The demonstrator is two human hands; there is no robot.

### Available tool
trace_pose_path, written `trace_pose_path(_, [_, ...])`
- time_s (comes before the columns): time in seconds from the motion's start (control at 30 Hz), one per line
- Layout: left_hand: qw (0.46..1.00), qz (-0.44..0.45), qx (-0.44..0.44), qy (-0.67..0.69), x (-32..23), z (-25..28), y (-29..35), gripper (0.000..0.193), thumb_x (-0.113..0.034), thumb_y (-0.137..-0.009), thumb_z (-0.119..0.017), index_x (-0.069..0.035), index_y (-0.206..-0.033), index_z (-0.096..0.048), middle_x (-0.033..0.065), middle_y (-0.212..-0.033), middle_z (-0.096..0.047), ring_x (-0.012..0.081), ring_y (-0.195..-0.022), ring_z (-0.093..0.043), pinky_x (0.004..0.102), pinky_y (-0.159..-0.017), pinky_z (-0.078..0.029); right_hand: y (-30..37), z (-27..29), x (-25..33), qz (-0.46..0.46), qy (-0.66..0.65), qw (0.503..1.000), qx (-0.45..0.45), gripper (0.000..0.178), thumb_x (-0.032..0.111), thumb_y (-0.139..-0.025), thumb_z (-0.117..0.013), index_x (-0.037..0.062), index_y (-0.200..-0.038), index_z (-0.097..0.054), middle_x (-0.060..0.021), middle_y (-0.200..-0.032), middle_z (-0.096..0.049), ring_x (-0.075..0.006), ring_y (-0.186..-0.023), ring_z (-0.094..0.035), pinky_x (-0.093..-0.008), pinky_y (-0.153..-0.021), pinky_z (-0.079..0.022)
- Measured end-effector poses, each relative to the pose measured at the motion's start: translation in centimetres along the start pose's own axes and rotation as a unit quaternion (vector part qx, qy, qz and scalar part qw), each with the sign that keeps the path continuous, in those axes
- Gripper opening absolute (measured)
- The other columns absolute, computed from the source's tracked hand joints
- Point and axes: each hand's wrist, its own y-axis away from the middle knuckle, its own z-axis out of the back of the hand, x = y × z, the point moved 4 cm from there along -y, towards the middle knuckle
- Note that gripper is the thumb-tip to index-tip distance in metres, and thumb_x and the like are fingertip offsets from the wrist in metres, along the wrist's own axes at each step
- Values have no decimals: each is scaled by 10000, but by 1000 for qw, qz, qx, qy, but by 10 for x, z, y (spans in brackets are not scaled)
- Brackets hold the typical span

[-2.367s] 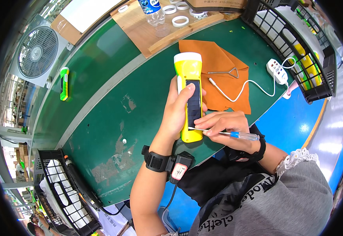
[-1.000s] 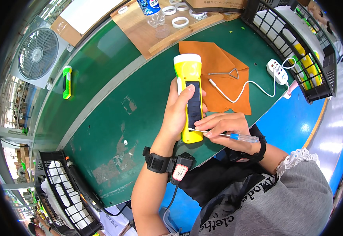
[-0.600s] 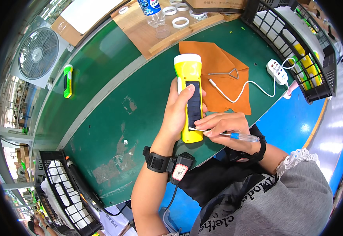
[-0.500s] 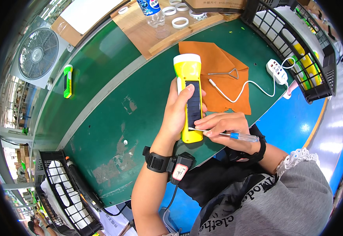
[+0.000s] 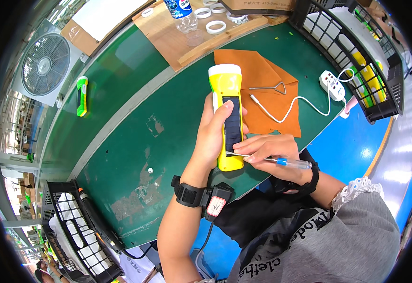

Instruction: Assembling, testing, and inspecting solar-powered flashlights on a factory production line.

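Note:
My left hand (image 5: 211,129) is closed around a yellow flashlight (image 5: 226,85) with a white head rim, its thumb lying on the dark solar panel (image 5: 233,125). The head of the flashlight points away from me. In my right hand (image 5: 277,150) is a small screwdriver (image 5: 292,163) with a clear and blue handle. Its thin metal tip touches the lower end of the panel, near the panel's edge. Right fingertips rest against the side of the flashlight. Beyond both hands lies an orange cloth (image 5: 277,106), with a bent metal wire tool (image 5: 269,88) on it.
A white cable (image 5: 305,99) runs from a white multi-port charger (image 5: 331,85) onto the cloth. Black crates stand at the right (image 5: 380,106) and lower left (image 5: 111,271). A green flashlight (image 5: 82,96) lies far left. A bottle (image 5: 182,16) and white rings (image 5: 216,27) sit on a board at the back.
Hardly anything differs. The screwdriver's tip and the right fingers have shifted very slightly at the lower end of the panel; the left hand keeps the same hold on the flashlight.

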Motion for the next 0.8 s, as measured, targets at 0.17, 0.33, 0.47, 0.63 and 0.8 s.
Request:
trace_pose_path(0.17, [1000,4,2,6,1,1,1,351,-308,-882,-448,-76,-1137,-384,97,-868,-534,146,-620,-562,253,-534,-485,0,0,0,-8,-8,1000,7,121,-60,-661,-667,3,-733,-593,-128,-922,-650,-243,-909,-626,-333,-821,-495])
trace_pose_path(0.33, [1000,2,-4,1,1,-1,2,355,-311,-883,-448,-75,-1140,-382,96,-868,-537,145,-620,-563,252,-533,-484,1,-1,2,-6,-3,1000,6,125,-61,-660,-669,6,-735,-594,-124,-925,-650,-242,-909,-626,-332,-815,-499])
trace_pose_path(0.47, [1000,-2,-11,-9,2,-1,0,352,-307,-885,-445,-73,-1140,-382,96,-873,-540,143,-621,-563,250,-531,-484,1,-2,1,2,32,999,6,125,-57,-663,-671,9,-739,-597,-120,-922,-650,-244,-913,-624,-330,-812,-500])
trace_pose_path(0.63, [1000,-4,-9,0,1,1,2,349,-304,-885,-444,-72,-1139,-384,97,-877,-542,142,-621,-564,248,-535,-483,1,0,-1,-14,-5,999,-29,118,-51,-667,-672,12,-734,-598,-121,-909,-652,-244,-910,-625,-332,-819,-494])
trace_pose_path(0.8, [1000,-6,-4,-10,0,2,0,357,-303,-880,-452,-70,-1141,-378,96,-875,-541,144,-622,-565,249,-537,-482,-2,0,-1,-4,-1,1000,4,120,-51,-665,-672,15,-733,-598,-122,-901,-652,-244,-900,-629,-341,-811,-494])
